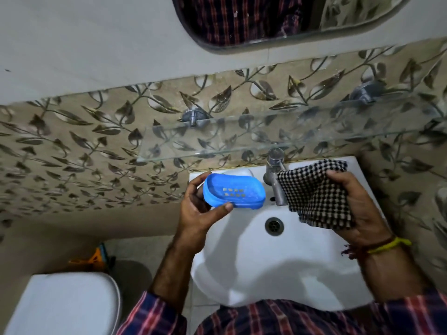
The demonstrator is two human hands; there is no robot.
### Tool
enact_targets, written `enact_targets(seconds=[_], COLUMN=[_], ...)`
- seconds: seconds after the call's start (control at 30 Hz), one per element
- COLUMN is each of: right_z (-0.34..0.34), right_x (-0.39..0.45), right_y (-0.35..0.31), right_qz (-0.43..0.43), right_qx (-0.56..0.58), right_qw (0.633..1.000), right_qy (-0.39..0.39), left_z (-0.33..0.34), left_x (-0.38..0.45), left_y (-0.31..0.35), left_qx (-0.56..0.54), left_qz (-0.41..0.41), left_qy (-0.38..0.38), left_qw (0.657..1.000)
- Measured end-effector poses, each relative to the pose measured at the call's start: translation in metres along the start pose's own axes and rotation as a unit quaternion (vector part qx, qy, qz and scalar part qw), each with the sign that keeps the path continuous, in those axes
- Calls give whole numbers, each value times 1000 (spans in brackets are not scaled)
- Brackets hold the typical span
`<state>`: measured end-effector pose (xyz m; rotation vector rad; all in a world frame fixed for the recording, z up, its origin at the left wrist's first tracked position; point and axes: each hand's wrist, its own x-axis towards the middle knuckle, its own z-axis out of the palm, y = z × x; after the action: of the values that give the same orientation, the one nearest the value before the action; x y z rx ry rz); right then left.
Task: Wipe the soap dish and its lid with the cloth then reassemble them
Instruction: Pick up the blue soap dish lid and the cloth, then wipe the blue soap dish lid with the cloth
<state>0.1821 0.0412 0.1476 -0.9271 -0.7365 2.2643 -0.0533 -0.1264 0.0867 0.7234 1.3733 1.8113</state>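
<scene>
From the head view, the left hand [197, 211] gripped the blue soap dish [233, 191] over the far left of the white sink [266, 274], thumb along its near rim, fingers curled round its left end. Right of the tap [275, 180], the right hand [358, 209] clutched the checked cloth [314, 192], fingers wrapped over its far edge.

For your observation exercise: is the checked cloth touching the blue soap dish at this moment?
No, the checked cloth hangs in the right hand, apart from the blue soap dish in the left hand.
</scene>
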Motion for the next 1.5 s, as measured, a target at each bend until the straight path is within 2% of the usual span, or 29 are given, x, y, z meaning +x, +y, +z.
enact_targets(seconds=[0.13, 0.23, 0.37, 0.5, 0.63, 0.77, 0.87, 0.93, 1.03, 1.23, 1.3, 1.37, 1.4, 1.5], right_z=[5, 6, 4, 6, 16, 26, 32, 32, 31, 33, 38, 45, 49, 57], right_x=[2, 0, -3, -2, 0, 5, 4, 3, 0, -14, -20, -25, -26, -25], right_y=[2, 6, 2, -1, -4, -4, -2, -1, -2, -6, -9, -10, -10, -6], right_qz=[31, 50, 4, -74, -155, -245, -277, -288, -275, -246, -249, -243, -229, -160], right_qx=[80, 80, -38, -146, -261, -433, -496, -497, -481, -513, -551, -608, -619, -573], right_qw=[996, 995, 999, 985, 951, 865, 821, 817, 832, 822, 796, 755, 750, 804], right_qy=[14, -27, -27, -48, -61, -64, -57, -57, -41, -5, 20, 44, 45, 13], left_z=[19, 30, 38, 45, 60, 70, 77, 81, 87, 96, 95, 94, 94, 96], left_x=[-1, -1, 0, 2, 5, 3, 2, 3, 4, 5, 6, 7, 6, 2], left_y=[11, 11, 10, 9, 5, -1, -3, -1, 4, 9, 9, 10, 9, 12], left_qx=[-129, -209, -270, -326, -325, -318, -312, -304, -291, -164, -140, -136, -135, -112], left_qz=[-66, -105, -127, -178, -212, -237, -236, -238, -242, -194, -183, -176, -173, -158], left_qy=[44, 38, 20, -17, -46, -45, -56, -66, -69, -75, -77, -81, -86, -99], left_qw=[988, 971, 954, 928, 920, 917, 919, 920, 923, 964, 970, 972, 972, 976])
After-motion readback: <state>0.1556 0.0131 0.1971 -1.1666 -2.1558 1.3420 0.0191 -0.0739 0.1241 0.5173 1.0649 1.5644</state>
